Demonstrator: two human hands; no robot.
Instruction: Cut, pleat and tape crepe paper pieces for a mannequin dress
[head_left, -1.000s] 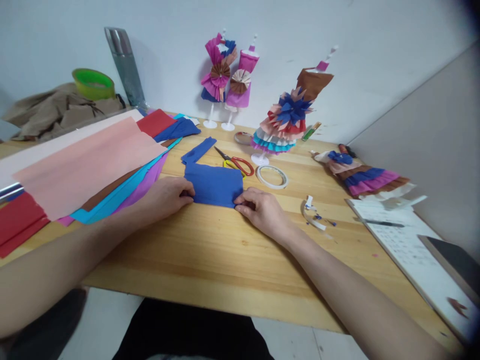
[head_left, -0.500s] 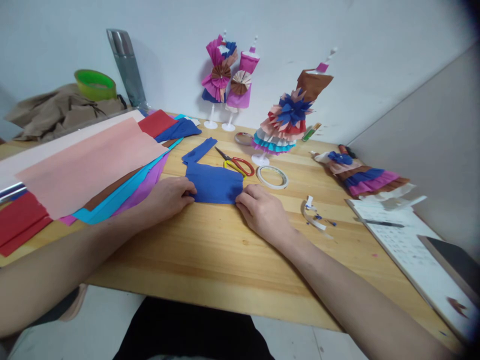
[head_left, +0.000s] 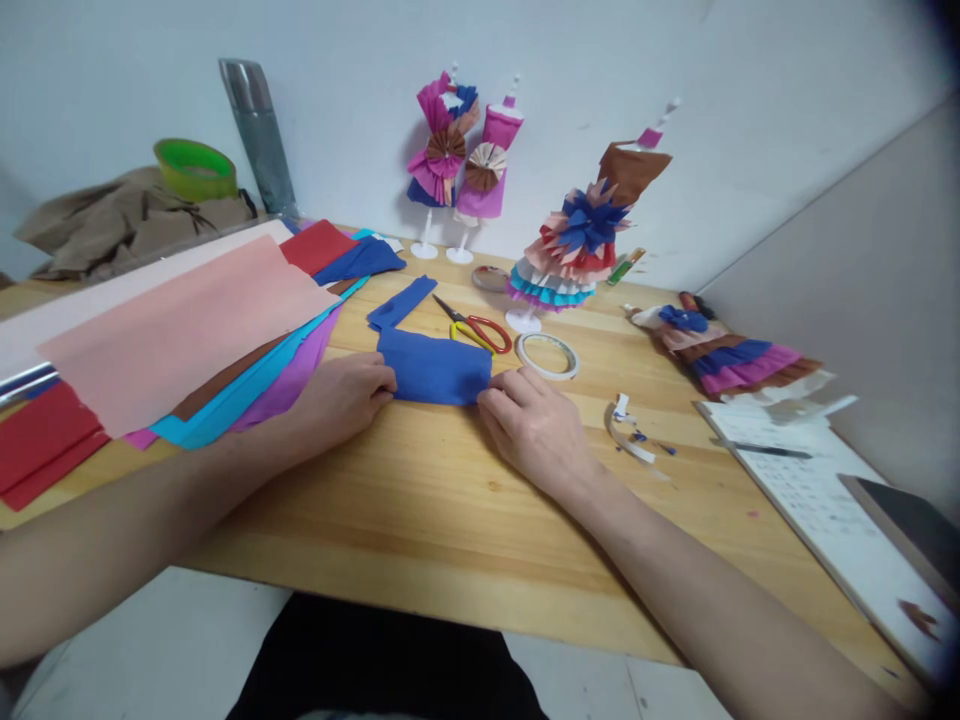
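Observation:
A blue piece of crepe paper (head_left: 436, 368) lies on the wooden table (head_left: 420, 510) in front of me. My left hand (head_left: 349, 395) pinches its left lower corner, with the fingers closed. At the opposite lower corner my right hand (head_left: 529, 415) grips the paper between thumb and fingers. Touching or just behind its upper left corner is a narrow blue strip (head_left: 405, 301). Beyond the paper rest scissors (head_left: 484, 330) with one red and one yellow handle. A roll of white tape (head_left: 547, 357) lies to their right.
Coloured paper sheets (head_left: 195, 330) spread over the left side. Dress forms in paper outfits, one a tiered dress (head_left: 574, 245), stand by the wall. Another paper dress (head_left: 739, 355) lies at right, near a white notepad (head_left: 787, 480) with a pen. Tape scraps (head_left: 630, 435) lie right of my hand.
Both hands keep their pinch on the blue crepe paper, whose lower edge has shifted very slightly. The whole view has moved a little; the other things stay in place.

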